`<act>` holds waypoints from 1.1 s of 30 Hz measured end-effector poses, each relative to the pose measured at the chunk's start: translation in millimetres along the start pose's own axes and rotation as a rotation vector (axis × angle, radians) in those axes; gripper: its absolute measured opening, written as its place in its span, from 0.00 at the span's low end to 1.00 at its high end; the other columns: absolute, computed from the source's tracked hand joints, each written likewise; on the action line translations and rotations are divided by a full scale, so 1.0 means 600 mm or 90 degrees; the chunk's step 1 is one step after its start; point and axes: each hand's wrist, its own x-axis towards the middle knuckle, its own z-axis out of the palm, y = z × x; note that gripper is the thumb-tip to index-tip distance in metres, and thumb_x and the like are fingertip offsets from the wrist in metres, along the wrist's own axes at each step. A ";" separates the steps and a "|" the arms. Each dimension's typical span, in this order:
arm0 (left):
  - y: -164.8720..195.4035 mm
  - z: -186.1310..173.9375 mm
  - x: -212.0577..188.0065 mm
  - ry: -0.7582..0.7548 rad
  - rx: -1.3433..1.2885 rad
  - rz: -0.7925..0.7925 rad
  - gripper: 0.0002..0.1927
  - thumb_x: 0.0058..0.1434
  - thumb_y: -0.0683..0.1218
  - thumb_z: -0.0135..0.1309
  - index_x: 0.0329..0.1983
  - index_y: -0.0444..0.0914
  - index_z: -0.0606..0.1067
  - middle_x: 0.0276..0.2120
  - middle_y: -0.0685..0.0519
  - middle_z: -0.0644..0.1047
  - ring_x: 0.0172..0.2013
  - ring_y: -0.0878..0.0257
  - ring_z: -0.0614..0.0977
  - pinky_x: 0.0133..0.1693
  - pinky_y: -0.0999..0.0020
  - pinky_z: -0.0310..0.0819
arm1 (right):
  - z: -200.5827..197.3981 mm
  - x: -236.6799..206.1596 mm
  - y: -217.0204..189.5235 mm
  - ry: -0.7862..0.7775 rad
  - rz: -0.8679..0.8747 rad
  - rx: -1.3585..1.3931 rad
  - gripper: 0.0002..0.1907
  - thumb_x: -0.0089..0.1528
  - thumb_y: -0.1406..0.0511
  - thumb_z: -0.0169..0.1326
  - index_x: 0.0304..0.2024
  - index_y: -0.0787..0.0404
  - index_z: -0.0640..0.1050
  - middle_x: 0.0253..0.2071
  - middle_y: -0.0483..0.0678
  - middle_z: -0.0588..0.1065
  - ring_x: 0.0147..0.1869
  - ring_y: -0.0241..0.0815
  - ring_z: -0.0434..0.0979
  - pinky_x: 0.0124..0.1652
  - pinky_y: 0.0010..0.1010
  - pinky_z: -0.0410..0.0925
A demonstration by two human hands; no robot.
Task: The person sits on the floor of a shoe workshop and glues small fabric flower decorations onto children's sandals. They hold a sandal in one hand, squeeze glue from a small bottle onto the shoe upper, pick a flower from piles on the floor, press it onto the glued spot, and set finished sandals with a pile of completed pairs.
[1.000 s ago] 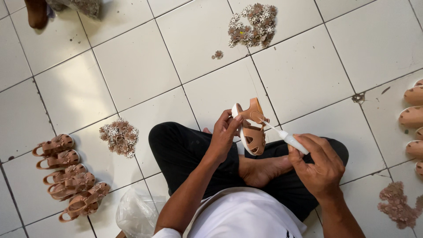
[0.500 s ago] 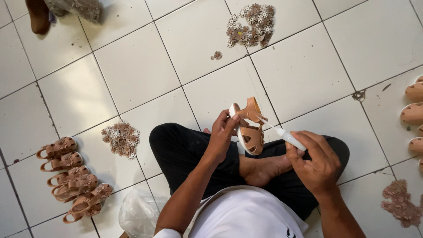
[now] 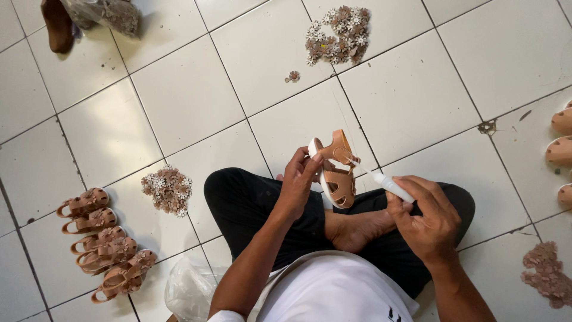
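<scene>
— While sitting cross-legged on the tiled floor (image 3: 179, 101), what is the person gripping?
— The left hand (image 3: 298, 185) is pinching a tan sandal (image 3: 335, 170) upright above the lap; the right hand (image 3: 426, 217), fingers wrapped around a white glue tube (image 3: 390, 183), is touching its nozzle to the strap.
— Nearby?
— Finished sandals (image 3: 104, 250) are lying at eight o'clock, flower trims (image 3: 336, 33) at twelve.

Bare white tile floor (image 3: 196, 95) lies open across the middle and upper right of the frame. Obstacles ring it: a flower pile (image 3: 336, 34) at top centre, another flower heap (image 3: 168, 189) and a row of sandals (image 3: 101, 244) lower left, more sandals (image 3: 563, 146) at the right edge, a plastic bag (image 3: 190, 289) at the bottom.
</scene>
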 end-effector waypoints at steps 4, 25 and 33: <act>0.003 -0.006 0.000 0.018 0.013 -0.003 0.28 0.67 0.60 0.52 0.58 0.33 0.71 0.37 0.49 0.78 0.41 0.62 0.79 0.45 0.66 0.74 | 0.007 -0.006 0.008 -0.005 -0.003 0.018 0.15 0.62 0.71 0.65 0.51 0.64 0.78 0.48 0.52 0.79 0.52 0.45 0.82 0.48 0.31 0.77; 0.046 -0.085 0.026 0.100 -0.018 -0.048 0.35 0.64 0.65 0.47 0.63 0.36 0.68 0.50 0.46 0.77 0.53 0.59 0.76 0.54 0.62 0.70 | 0.235 0.007 0.384 0.036 0.416 -0.019 0.17 0.67 0.61 0.67 0.47 0.68 0.78 0.39 0.55 0.80 0.40 0.47 0.81 0.44 0.38 0.72; 0.056 -0.097 0.048 0.118 -0.029 -0.073 0.35 0.62 0.66 0.47 0.60 0.35 0.69 0.52 0.44 0.76 0.55 0.56 0.77 0.57 0.57 0.69 | 0.268 0.033 0.412 0.037 0.382 -0.073 0.16 0.66 0.62 0.66 0.43 0.68 0.76 0.39 0.56 0.80 0.42 0.51 0.81 0.44 0.42 0.72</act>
